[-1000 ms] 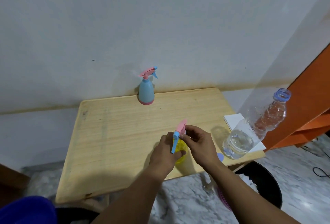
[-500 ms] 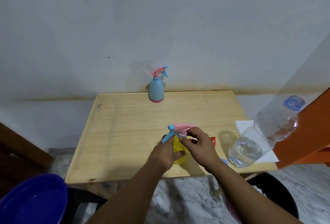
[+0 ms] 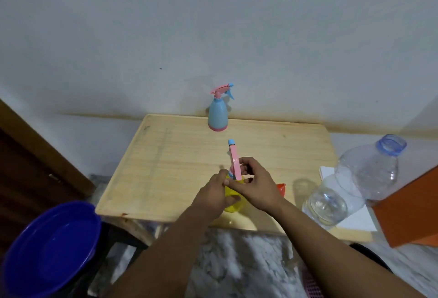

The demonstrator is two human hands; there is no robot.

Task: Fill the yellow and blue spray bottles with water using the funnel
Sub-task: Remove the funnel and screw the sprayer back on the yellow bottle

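Observation:
The yellow spray bottle (image 3: pixel 233 205) stands near the front edge of the wooden table (image 3: pixel 166 167). My left hand (image 3: pixel 213 195) grips its body. My right hand (image 3: pixel 256 186) pinches its pink spray head (image 3: pixel 235 163), whose blue nozzle points away from me. The blue spray bottle (image 3: pixel 218 113) with a pink head stands upright at the table's far edge by the wall. An orange funnel (image 3: pixel 281 188) shows partly behind my right wrist. A large clear water bottle (image 3: pixel 350 183), uncapped and holding some water, stands tilted at the right.
White paper (image 3: pixel 355 219) lies under the water bottle at the table's right corner. An orange box (image 3: pixel 407 212) stands at the far right. A blue basin (image 3: pixel 49 248) sits low at the left. A dark wooden door is at the left edge.
The spray head on the yellow bottle has turned: its nozzle pointed left half a second ago and now points away from me. My hands stay on the bottle.

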